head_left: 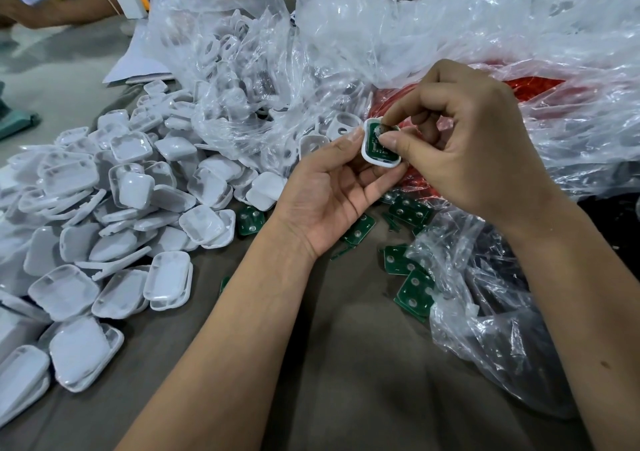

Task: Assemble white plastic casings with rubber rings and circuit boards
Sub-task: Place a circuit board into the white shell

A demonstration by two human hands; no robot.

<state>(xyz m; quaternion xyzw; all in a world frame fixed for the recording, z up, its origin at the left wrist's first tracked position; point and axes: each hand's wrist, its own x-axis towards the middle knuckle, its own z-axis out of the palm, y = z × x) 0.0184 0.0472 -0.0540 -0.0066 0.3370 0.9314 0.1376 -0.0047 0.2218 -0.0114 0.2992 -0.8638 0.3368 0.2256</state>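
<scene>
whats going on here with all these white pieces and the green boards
A person is assembling small parts by hand. The left hand holds a white casing with a green board in it, and the right hand presses on the board with thumb and forefinger. More casings are piled on the left, loose boards lie on the table, and a bag holds red parts.

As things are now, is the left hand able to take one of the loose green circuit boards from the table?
Probably not yet. The left hand is holding the white casing that the right hand presses into. The loose circuit boards lie uncovered just below it, so once freed, the way looks open.
</scene>
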